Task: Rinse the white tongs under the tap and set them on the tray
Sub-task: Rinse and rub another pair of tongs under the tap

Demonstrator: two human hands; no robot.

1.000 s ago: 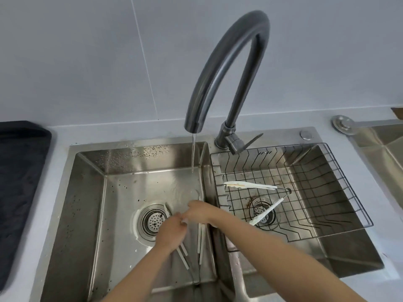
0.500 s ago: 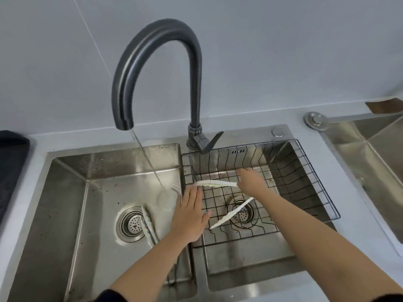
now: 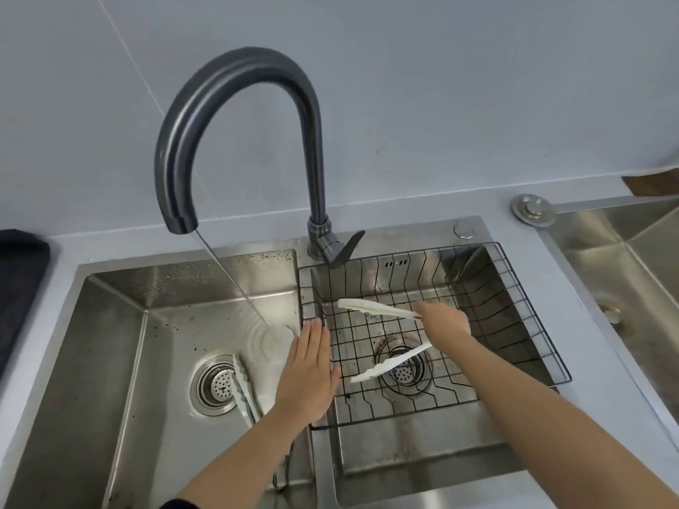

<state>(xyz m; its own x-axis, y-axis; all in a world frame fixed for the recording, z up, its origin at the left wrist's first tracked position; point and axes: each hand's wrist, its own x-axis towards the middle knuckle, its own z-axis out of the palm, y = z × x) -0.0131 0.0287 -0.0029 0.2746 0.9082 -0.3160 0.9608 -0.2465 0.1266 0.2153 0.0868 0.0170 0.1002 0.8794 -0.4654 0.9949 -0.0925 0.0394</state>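
Note:
White tongs (image 3: 378, 309) lie spread wide in the black wire tray (image 3: 521, 314) over the right basin, their two arms pointing left. My right hand (image 3: 442, 321) covers their hinge end and grips it. My left hand (image 3: 308, 372) hovers flat with fingers together over the divider between the basins, holding nothing. The dark tap (image 3: 235, 115) arches over the left basin and a thin stream of water runs from its spout onto the basin floor.
A second pair of metal tongs (image 3: 244, 389) lies in the left basin (image 3: 121, 347) beside the drain. A dark mat (image 3: 20, 288) sits on the counter at far left. Another steel basin (image 3: 632, 259) begins at the right edge.
Both hands left the metal tongs in the left basin. My right hand crossed to the wire tray and closed on the white tongs' hinge. My left hand lifted and flattened over the divider.

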